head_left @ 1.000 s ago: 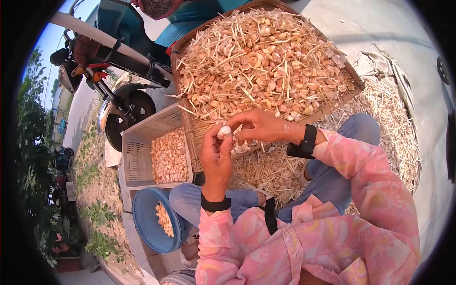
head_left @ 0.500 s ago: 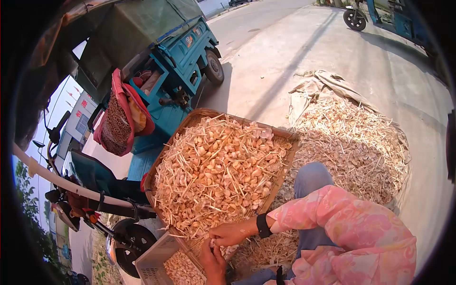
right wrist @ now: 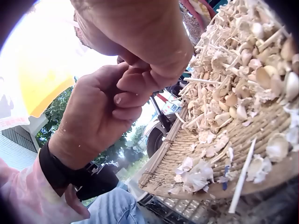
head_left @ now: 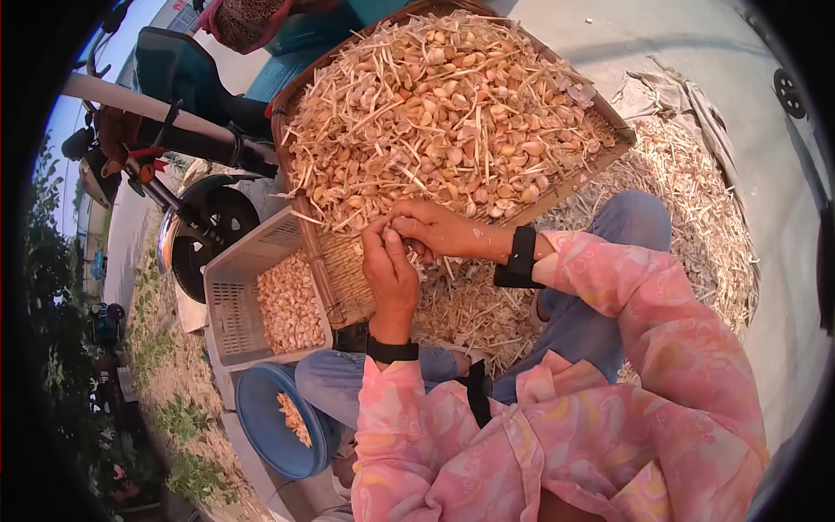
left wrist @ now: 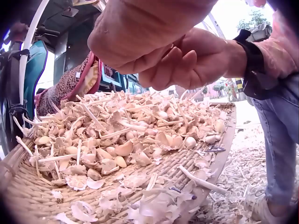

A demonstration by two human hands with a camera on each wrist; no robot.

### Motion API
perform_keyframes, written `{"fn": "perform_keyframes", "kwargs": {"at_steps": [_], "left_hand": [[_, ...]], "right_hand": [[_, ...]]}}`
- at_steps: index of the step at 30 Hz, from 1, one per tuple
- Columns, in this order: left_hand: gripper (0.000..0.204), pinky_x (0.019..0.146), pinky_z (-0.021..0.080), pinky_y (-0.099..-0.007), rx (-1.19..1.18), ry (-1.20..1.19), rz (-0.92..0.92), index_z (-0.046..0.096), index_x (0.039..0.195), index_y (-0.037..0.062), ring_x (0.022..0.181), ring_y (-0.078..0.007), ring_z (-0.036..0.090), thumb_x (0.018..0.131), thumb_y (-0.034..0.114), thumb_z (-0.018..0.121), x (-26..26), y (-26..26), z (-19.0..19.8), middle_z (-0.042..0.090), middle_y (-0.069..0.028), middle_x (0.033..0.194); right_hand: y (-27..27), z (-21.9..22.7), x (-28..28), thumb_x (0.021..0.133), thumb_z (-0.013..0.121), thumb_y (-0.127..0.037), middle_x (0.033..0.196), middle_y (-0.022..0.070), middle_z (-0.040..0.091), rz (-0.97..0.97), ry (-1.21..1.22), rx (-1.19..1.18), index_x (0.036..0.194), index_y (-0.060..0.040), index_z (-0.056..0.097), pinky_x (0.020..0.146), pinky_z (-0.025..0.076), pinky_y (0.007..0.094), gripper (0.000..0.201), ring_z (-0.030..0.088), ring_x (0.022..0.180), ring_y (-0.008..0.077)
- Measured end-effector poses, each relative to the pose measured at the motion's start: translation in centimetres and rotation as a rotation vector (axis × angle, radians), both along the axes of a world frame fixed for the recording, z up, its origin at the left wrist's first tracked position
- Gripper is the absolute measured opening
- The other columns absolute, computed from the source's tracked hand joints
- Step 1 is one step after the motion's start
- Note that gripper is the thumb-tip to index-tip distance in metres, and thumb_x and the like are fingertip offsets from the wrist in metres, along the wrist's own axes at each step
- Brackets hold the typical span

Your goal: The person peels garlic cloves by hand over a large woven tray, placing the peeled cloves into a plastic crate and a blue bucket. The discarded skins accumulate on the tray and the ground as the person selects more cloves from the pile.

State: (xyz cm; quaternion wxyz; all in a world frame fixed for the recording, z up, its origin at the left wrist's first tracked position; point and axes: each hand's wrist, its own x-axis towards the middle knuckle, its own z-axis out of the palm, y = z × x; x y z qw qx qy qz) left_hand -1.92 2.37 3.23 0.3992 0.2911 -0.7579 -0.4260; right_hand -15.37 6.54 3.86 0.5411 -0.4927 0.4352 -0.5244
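Note:
In the head view, my left hand (head_left: pixel 391 283) and right hand (head_left: pixel 448 233) meet fingertip to fingertip over the near edge of a woven tray (head_left: pixel 348 278). Both sets of fingers are curled inward, pinching a small garlic piece that they almost wholly hide. The left wrist view has the left hand (left wrist: pixel 145 32) close up, with the right hand (left wrist: pixel 196 58) against it. In the right wrist view, the left hand (right wrist: pixel 96 112) has bent fingers beneath the right hand (right wrist: pixel 140 28). Heaped garlic cloves (head_left: pixel 452 130) with dry stalks and skins fill the tray beyond the hands.
A grey plastic crate (head_left: pixel 235 304) of cloves stands left of the tray, and a blue bucket (head_left: pixel 261 409) with some cloves is nearer. Husks and stalks (head_left: pixel 687 191) cover the cloth at right. A parked vehicle's wheel (head_left: pixel 213 226) is at left.
The head view swung up and back down. The whitish garlic piece visible between the fingers one second ago is now covered, as the right fingers have closed in against the left.

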Motion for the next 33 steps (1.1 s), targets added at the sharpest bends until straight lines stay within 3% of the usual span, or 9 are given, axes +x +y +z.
{"fn": "perform_keyframes", "kwargs": {"at_steps": [3, 4, 7, 11, 16, 22, 25, 30, 33], "left_hand": [[0.019, 0.054, 0.038, -0.0197, 0.048, -0.049, 0.012, 0.046, 0.105, 0.0006, 0.062, -0.0055, 0.043, 0.095, 0.014, 0.037, 0.7, 0.0, -0.4, 0.05, -0.001, 0.076], [0.019, 0.051, 0.034, -0.0182, 0.16, 0.027, 0.017, 0.047, 0.103, 0.0024, 0.058, -0.0052, 0.039, 0.095, 0.016, 0.037, 0.8, 0.2, -0.4, 0.048, -0.0001, 0.072], [0.018, 0.047, 0.032, -0.0206, 0.738, 0.338, -0.032, 0.048, 0.102, 0.0041, 0.05, -0.0101, 0.04, 0.093, 0.016, 0.038, 1.2, 0.2, 0.8, 0.049, -0.0039, 0.068], [0.023, 0.049, 0.034, -0.0204, 1.016, 0.606, -0.194, 0.047, 0.108, 0.0043, 0.054, -0.0115, 0.042, 0.091, 0.017, 0.04, 2.5, -0.5, 1.0, 0.049, -0.0063, 0.073], [0.03, 0.051, 0.035, -0.0194, 1.164, 0.76, -0.334, 0.045, 0.117, 0.0024, 0.06, -0.0116, 0.041, 0.091, 0.017, 0.041, 4.1, -0.7, 2.1, 0.047, -0.0103, 0.085], [0.038, 0.053, 0.036, -0.0202, 1.11, 0.781, -0.515, 0.04, 0.124, -0.0015, 0.064, -0.0111, 0.042, 0.09, 0.014, 0.042, 5.3, -0.8, 2.8, 0.05, -0.0151, 0.094], [0.038, 0.058, 0.04, -0.0219, 0.869, 0.58, -0.345, 0.038, 0.127, -0.001, 0.066, -0.0117, 0.047, 0.091, 0.012, 0.04, 5.4, -0.7, 2.6, 0.052, -0.0211, 0.115], [0.04, 0.081, 0.044, -0.0263, 0.57, 0.535, 0.024, 0.035, 0.13, -0.0002, 0.1, -0.0174, 0.052, 0.095, 0.017, 0.04, 3.1, 1.2, 2.0, 0.041, -0.0188, 0.133], [0.044, 0.097, 0.037, -0.0327, 0.47, 0.447, 0.052, 0.03, 0.134, -0.0005, 0.121, -0.0223, 0.042, 0.096, 0.019, 0.038, 1.7, 2.2, 1.9, 0.037, -0.0166, 0.137]], "right_hand": [[-1.4, -3.5, 1.1, 0.096, 0.038, -0.035, 0.074, 0.0042, 0.053, -0.323, 0.544, -0.473, 0.098, -0.0059, 0.047, 0.047, 0.042, 0.022, 0.03, 0.05, 0.054, 0.0078], [-1.4, -3.5, 1.3, 0.096, 0.037, -0.034, 0.073, 0.0041, 0.055, -0.293, 0.52, -0.398, 0.096, -0.0059, 0.047, 0.047, 0.041, 0.0217, 0.03, 0.048, 0.052, 0.0077], [-0.2, -0.4, 0.8, 0.096, 0.038, -0.033, 0.072, 0.0032, 0.056, -0.003, -0.001, 0.097, 0.093, -0.0047, 0.046, 0.046, 0.039, 0.0212, 0.029, 0.047, 0.051, 0.0073], [-0.7, 0.0, 0.8, 0.094, 0.04, -0.03, 0.07, 0.0026, 0.054, 0.01, -0.052, 0.073, 0.086, -0.0043, 0.046, 0.044, 0.039, 0.0216, 0.027, 0.048, 0.053, 0.0082], [-1.3, -0.1, 1.0, 0.094, 0.043, -0.024, 0.071, 0.0015, 0.051, -0.14, -0.353, 0.236, 0.095, -0.0057, 0.052, 0.043, 0.038, 0.0208, 0.02, 0.048, 0.052, 0.0077], [-1.7, -0.3, 1.2, 0.092, 0.047, -0.024, 0.072, 0.0005, 0.051, -0.218, -0.092, 0.158, 0.098, -0.0061, 0.052, 0.044, 0.04, 0.0204, 0.019, 0.05, 0.056, 0.0062], [-1.1, 1.1, 1.2, 0.091, 0.051, -0.022, 0.071, -0.0013, 0.05, -0.183, -0.006, 0.095, 0.097, -0.0061, 0.052, 0.047, 0.038, 0.0185, 0.017, 0.047, 0.057, 0.0042], [-1.2, 0.9, 2.6, 0.09, 0.055, -0.021, 0.064, -0.0037, 0.047, -0.237, 0.327, -0.305, 0.095, -0.0046, 0.052, 0.046, 0.033, 0.0192, 0.017, 0.042, 0.054, 0.0034], [-0.3, 1.7, 3.1, 0.09, 0.054, -0.02, 0.065, -0.0028, 0.048, -0.092, 0.199, -0.093, 0.095, -0.0035, 0.051, 0.046, 0.032, 0.0198, 0.018, 0.042, 0.053, 0.0036]]}}
